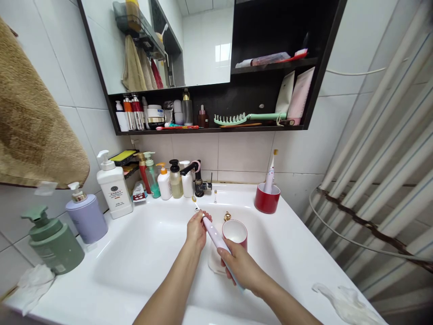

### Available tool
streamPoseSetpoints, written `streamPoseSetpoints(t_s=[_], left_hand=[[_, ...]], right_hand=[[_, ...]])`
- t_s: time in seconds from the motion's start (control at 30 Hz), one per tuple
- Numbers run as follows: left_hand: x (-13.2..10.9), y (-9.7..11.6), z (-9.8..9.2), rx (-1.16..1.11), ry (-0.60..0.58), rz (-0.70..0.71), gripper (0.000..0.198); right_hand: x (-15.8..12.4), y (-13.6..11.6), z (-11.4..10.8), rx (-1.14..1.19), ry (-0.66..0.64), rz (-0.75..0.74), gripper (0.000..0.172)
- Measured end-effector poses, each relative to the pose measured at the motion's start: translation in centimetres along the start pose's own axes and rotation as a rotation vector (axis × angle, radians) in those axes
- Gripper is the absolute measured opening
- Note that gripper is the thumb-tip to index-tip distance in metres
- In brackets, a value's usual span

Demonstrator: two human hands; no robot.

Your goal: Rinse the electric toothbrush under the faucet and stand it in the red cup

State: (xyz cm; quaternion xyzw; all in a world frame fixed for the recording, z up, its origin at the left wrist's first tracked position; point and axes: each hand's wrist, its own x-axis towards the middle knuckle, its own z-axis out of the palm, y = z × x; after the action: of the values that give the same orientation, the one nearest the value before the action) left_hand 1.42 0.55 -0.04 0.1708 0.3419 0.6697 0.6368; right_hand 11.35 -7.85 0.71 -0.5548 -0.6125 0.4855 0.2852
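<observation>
Both hands over the sink (pixel 145 257), working one electric toothbrush (pixel 213 233). Left hand (pixel 196 231): grip narrow, fingers pinched round the neck, just below the brush head (pixel 194 199). Right hand (pixel 241 264): grip closed round the pale pink handle, lower half. Brush tilted, head end far and left, butt near and right.

Red cup (pixel 235 230) stands in the sink, right of the brush, white inside, partly hidden by the right hand. Pale flat piece (pixel 215 264) near its base; can't tell what it is. Gold fitting (pixel 227 216) just beyond the cup.

Desk (pixel 304 262) around the sink: second red cup (pixel 267 201) at far right, with another toothbrush (pixel 269 178) upright in it, slightly tilted. Black tap (pixel 198 180) at far middle. Row of pump bottles (pixel 164 185) left of the tap. White bottle (pixel 115 194), purple bottle (pixel 88 221) and green bottle (pixel 56 246) run down the left side, green one nearest. Crumpled tissue (pixel 36 284) near left, crumpled clear plastic (pixel 350 304) near right; exact material unclear.

Above: dark cabinet (pixel 216 97) with mirror (pixel 203 49); green hairbrush (pixel 233 119) on its lower shelf. Brown towel (pixel 37 113) hangs left.
</observation>
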Motion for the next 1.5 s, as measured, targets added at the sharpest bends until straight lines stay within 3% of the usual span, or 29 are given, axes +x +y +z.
streamPoseSetpoints(t_s=[0.1,0.23,0.37,0.57,0.73,1.07,1.23,1.37,1.5], left_hand=[[0.1,0.0,-0.1,0.004,0.004,-0.003,0.011],[0.1,-0.1,-0.2,0.009,-0.006,-0.001,0.011],[0.1,-0.1,-0.1,0.020,0.004,-0.008,0.011],[0.1,0.1,-0.2,0.037,-0.011,-0.009,0.014],[0.0,-0.1,-0.1,0.048,0.003,-0.017,0.014],[1.6,1.9,-1.2,0.107,0.070,0.032,0.016],[2.7,0.1,1.6,0.536,-0.093,-0.026,0.009],[5.1,-2.1,4.9,0.673,-0.070,0.008,0.016],[8.2,-3.9,6.8,0.761,-0.028,0.076,0.022]], right_hand=[[0.0,0.0,0.0,-0.116,0.102,-0.082,0.015],[-0.1,0.1,0.0,-0.063,0.016,0.023,0.019],[-0.1,0.0,0.0,-0.101,0.083,-0.057,0.015],[-0.3,-0.2,-0.2,0.173,-0.081,0.062,0.020],[0.0,0.3,0.0,-0.023,0.026,-0.007,0.018],[-1.2,0.1,-0.6,-0.037,-0.041,-0.025,0.018],[-1.1,-0.2,-0.6,0.028,0.056,-0.126,0.021],[-1.1,-0.6,-1.1,0.054,0.113,-0.167,0.028],[-1.0,-0.7,-1.6,0.088,0.152,-0.149,0.032]])
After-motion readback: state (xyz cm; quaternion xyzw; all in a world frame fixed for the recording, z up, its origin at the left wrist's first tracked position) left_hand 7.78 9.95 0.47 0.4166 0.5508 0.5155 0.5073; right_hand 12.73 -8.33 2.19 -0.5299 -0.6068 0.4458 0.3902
